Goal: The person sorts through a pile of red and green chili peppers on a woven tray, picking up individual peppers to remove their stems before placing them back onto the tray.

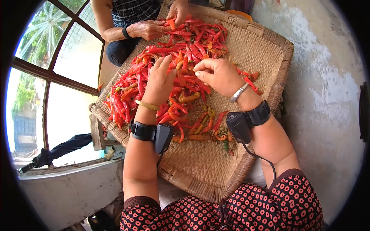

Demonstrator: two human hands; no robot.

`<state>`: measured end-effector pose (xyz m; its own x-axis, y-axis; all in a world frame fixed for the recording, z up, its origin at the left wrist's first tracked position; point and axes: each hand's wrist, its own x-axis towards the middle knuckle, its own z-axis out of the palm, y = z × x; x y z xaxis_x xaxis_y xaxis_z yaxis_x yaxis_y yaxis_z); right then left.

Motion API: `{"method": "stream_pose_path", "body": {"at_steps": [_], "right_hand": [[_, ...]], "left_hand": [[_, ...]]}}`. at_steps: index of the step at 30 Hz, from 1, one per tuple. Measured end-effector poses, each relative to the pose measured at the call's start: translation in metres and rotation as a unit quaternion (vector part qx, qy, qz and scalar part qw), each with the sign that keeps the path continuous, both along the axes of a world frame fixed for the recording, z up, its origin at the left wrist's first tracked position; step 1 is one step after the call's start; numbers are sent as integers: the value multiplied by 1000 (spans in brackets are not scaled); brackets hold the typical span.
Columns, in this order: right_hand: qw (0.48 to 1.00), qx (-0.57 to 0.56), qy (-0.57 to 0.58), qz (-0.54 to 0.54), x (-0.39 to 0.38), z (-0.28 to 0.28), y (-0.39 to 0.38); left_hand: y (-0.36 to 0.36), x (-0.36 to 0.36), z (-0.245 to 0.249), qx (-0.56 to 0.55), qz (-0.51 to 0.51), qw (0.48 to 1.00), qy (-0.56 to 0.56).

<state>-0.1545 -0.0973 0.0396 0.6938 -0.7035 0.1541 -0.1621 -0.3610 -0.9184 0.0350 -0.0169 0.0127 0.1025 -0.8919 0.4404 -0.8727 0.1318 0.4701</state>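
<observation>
Hovering over the red chili peppers (185, 82), the left hand (157, 82) is loosely open, fingers slightly curled, nothing visible in its grasp. And here's the right hand (223, 77), thumb and fingers drawn close in a near-pinch; whether a thin stem sits between them, I can't tell from this angle. The peppers lie heaped on the woven wicker tray (254, 50), thickest towards the window side. That's the danger: one broad sweep there could push some over the rim. The black cable (266, 156) hanging off the right wrist could snag on the wicker, and a co-worker's hands (148, 30) at the far end could collide with a long reach. Underneath it all, coarse ribbed weave with a thick, bound border. Off to the left, a paned window (75, 50) and a folded black umbrella (67, 148); over on the right, a patchy, flaking wall (320, 73).
</observation>
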Motion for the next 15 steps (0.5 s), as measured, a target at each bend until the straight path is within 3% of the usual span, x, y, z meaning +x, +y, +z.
{"method": "stream_pose_path", "body": {"at_steps": [1, 3, 5, 7, 9, 11, 15], "right_hand": [[997, -35, 56, 32, 0, -2, 0], [989, -36, 124, 75, 2, -7, -1], [948, -201, 201, 143, 3, -17, 1], [944, -170, 236, 154, 5, -15, 6], [925, -214, 280, 140, 7, -21, 8], [921, -207, 302, 133, 5, -22, 10], [902, -226, 342, 139, 3, -31, 6]], "left_hand": [[4, -3, 1, 0, 1, 1000, 0], [11, -12, 4, 158, 132, 967, -148], [15, -10, -3, 202, 128, 958, -157], [18, -13, -1, 248, 80, 947, -190], [19, -10, -2, 239, 61, 950, -191], [20, -6, -6, 264, -37, 956, -123], [21, -21, 3, 280, -72, 953, -95]]}}
